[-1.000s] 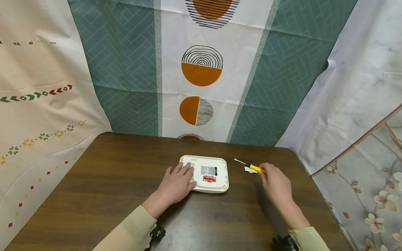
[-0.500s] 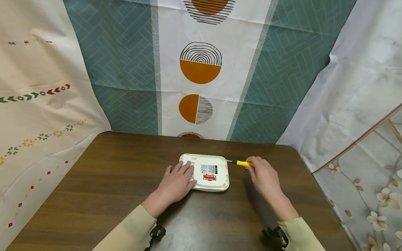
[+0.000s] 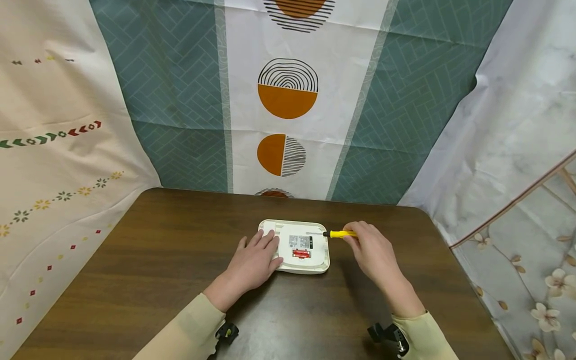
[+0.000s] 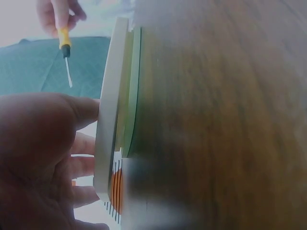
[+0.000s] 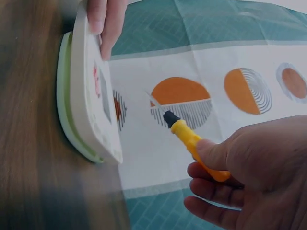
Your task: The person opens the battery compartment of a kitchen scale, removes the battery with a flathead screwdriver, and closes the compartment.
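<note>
A white rounded-rectangular device [image 3: 320, 255] lies on the table with its labelled side up, and its lower part looks pale green in the wrist views. A red battery [image 3: 301, 254] shows in a recess beside the printed label [image 3: 299, 242]. My left hand [image 3: 252, 265] rests on the device's left end, fingers spread and thumb at the near edge. My right hand [image 3: 373, 255] grips the yellow handle of a screwdriver [image 5: 189, 139] between thumb and fingers. Its metal shaft points left over the device's far right part; in the right wrist view the tip is apart from the surface.
The brown wooden table [image 3: 157, 260] extends around the device. A patterned curtain [image 3: 288, 150] hangs behind its far edge, with a cream cloth [image 3: 67, 165] on the left and a marbled floral cloth [image 3: 517, 125] on the right.
My right hand has moved left with the screwdriver, bringing its shaft over the device. The small white piece on the table by the right hand is now hidden. My left hand has stayed put.
</note>
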Available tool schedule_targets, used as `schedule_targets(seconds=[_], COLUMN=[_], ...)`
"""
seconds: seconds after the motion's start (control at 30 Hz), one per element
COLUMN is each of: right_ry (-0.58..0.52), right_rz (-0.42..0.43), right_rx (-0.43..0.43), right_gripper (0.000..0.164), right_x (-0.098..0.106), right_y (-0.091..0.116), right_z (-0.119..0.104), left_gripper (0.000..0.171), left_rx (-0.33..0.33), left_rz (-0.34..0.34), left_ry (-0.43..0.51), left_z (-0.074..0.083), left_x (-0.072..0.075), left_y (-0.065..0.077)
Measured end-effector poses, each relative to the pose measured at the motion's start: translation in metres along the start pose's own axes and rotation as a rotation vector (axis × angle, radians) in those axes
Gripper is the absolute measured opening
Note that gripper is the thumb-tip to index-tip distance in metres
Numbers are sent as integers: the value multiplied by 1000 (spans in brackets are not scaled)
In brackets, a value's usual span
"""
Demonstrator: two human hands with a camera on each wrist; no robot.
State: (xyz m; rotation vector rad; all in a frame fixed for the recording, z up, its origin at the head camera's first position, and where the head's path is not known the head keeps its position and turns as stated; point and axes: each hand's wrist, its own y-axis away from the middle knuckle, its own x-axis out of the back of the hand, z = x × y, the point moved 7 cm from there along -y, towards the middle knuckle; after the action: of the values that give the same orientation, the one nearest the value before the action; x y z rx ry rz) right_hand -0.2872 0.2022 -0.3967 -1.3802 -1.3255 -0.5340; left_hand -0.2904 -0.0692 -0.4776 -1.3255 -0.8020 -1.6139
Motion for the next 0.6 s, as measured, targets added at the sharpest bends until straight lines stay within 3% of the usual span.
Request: schedule_targets(seconds=[0.3, 0.6], right_ry=[8, 36], right_rz=[7, -47], right_rx=[62, 71], right_gripper=[19, 16], right_x=[11, 9], right_y=[3, 6], right_z=[-12, -15], left_gripper=[66, 66], left_rx=[9, 6], left_rz=[-15, -16], left_ry=[-2, 3], left_z=[1, 1], left_x=[0, 2], left_y=[0, 0])
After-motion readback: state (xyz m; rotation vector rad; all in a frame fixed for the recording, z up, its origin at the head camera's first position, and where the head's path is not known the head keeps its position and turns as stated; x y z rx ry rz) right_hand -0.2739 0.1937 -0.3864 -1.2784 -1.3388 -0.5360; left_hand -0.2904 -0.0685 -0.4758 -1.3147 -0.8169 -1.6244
